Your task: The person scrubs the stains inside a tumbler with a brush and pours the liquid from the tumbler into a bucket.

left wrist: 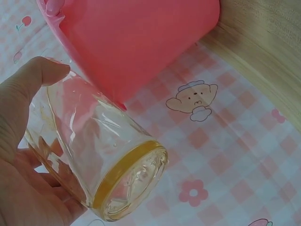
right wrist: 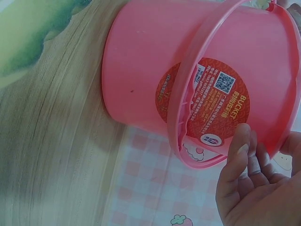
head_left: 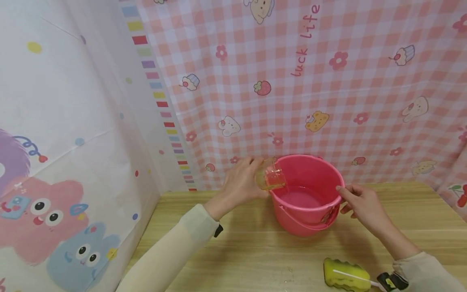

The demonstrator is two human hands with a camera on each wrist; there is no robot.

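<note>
My left hand [head_left: 241,179] grips a clear, amber-tinted drinking glass [head_left: 271,176], tipped on its side with its mouth over the left rim of a pink plastic bucket [head_left: 310,174]. In the left wrist view the thumb and fingers wrap the glass [left wrist: 99,136], and its thick base faces away from the bucket. Water [head_left: 300,197] lies in the bottom of the bucket. On the other side, my right hand [head_left: 365,207] holds the bucket's right rim, thumb at the edge and fingers along the outer wall. The bucket's handle [right wrist: 181,103] hangs down across its red label [right wrist: 221,101].
A yellow-green sponge brush [head_left: 344,275] with a white handle lies on the wooden table [head_left: 251,251] near the right forearm. Small wet spots show on the wood at the front. A pink checked cloth [head_left: 292,105] hangs close behind the bucket, and a white printed sheet [head_left: 91,121] stands at left.
</note>
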